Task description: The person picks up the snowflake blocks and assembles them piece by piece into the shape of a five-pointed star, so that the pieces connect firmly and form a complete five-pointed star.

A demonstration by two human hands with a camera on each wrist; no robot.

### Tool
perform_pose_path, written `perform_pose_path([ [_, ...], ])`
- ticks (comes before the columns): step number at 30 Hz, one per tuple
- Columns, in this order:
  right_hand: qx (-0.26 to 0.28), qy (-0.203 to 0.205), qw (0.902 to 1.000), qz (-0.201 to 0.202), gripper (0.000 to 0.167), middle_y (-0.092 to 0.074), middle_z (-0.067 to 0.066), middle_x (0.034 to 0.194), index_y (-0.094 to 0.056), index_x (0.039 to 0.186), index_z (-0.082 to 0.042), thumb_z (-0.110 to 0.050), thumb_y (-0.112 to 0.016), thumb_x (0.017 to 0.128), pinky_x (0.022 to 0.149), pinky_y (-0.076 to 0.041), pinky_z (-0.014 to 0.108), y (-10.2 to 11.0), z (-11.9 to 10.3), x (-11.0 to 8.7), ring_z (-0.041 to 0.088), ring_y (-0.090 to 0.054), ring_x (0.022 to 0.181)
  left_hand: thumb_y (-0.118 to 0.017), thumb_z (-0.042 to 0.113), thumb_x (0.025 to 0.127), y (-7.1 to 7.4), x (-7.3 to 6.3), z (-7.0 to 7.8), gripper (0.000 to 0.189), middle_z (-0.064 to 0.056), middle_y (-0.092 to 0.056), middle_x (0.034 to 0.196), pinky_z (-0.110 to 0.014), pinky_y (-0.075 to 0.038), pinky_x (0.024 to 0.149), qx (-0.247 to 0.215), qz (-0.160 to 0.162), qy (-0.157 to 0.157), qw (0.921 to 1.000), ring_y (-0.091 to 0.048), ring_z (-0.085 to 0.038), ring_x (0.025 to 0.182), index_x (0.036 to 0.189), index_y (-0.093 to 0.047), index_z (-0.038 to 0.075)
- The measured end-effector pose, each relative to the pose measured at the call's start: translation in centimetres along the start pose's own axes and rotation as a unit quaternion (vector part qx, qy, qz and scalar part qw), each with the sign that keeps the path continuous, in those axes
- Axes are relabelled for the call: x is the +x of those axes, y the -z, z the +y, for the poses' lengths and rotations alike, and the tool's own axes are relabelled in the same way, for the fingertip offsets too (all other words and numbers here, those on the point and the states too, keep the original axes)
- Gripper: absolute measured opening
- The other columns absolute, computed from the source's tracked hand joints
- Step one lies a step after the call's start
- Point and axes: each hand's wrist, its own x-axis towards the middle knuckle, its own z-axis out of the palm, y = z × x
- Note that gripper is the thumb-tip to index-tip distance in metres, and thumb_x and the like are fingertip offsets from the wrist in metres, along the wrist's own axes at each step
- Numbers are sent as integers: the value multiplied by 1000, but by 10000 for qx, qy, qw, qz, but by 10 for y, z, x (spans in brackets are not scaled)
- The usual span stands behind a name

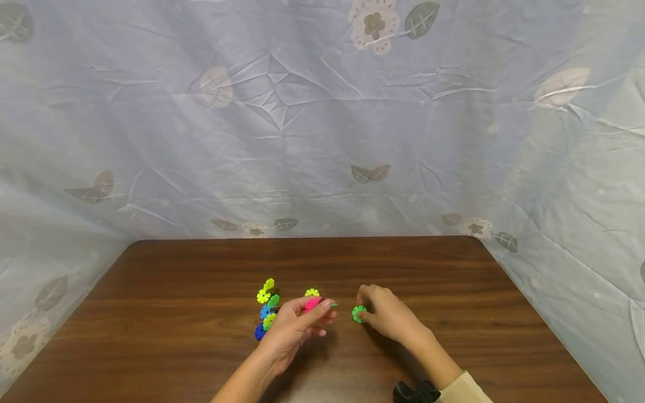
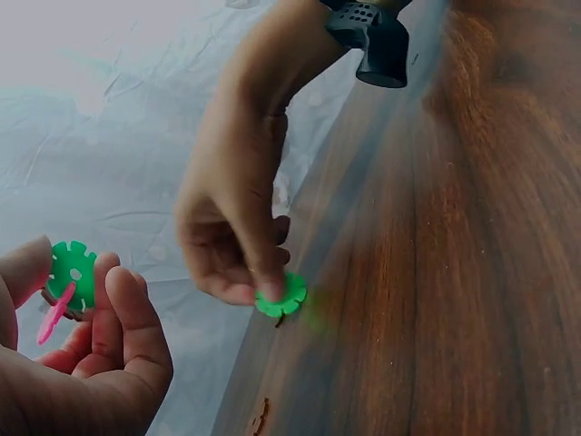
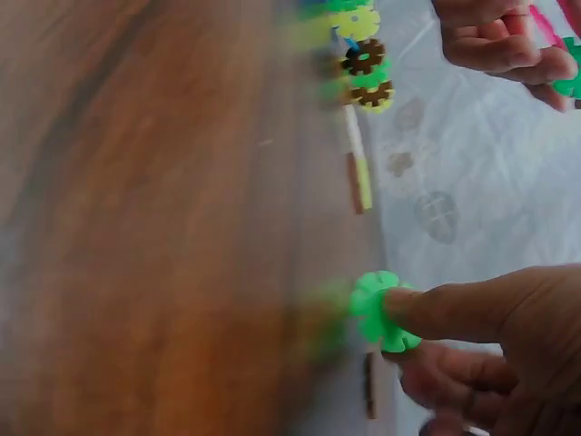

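My left hand point(image 1: 297, 329) pinches a pink notched disc point(image 1: 312, 304) between thumb and fingers. In the left wrist view that pink disc point(image 2: 56, 313) stands slotted into a green notched disc point(image 2: 69, 265), with a bit of brown behind them. To the right, my right hand point(image 1: 392, 314) pinches a separate green notched disc point(image 1: 358, 313) low over the table, its thumb across the face in the right wrist view. A sliver of brown shows just under this green disc point(image 2: 289, 296); whether it is joined cannot be told. The two hands are apart.
Left of my left hand, several joined discs stand in a row, among them yellow point(image 1: 263, 296), light blue point(image 1: 266, 312) and dark blue point(image 1: 260, 331). A yellow disc point(image 1: 312, 292) is just beyond that hand. Patterned cloth point(image 1: 322, 140) hangs behind the brown wooden table point(image 1: 176, 313).
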Motion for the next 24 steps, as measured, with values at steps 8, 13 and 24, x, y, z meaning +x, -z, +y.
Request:
perform_pose_path([
  [8, 2084, 355, 9751, 670, 13, -76, 12, 89, -70, 110, 1, -6, -72, 98, 68, -65, 34, 15, -16, -3, 24, -75, 75, -66, 35, 104, 1, 0, -1, 37, 6, -79, 95, -20, -58, 77, -249, 79, 142, 9996, -70, -8, 92, 121, -71, 2],
  [13, 3270, 270, 9433, 504, 22, -75, 24, 97, -69, 116, 6, -11, -68, 102, 75, -66, 47, 21, -30, -8, 22, -78, 79, -67, 39, 103, 2, 1, -1, 44, 7, -78, 94, -19, -57, 77, -314, 230, 165, 9991, -69, -9, 93, 124, -68, 0],
  [24, 3848, 135, 9223, 345, 27, -75, 26, 101, -67, 117, 10, -12, -68, 102, 73, -66, 30, 17, -40, -10, 15, -77, 79, -67, 37, 104, 1, 1, -2, 40, 7, -79, 93, -20, -58, 77, -270, 219, 98, 9993, -69, -8, 92, 120, -69, 1],
])
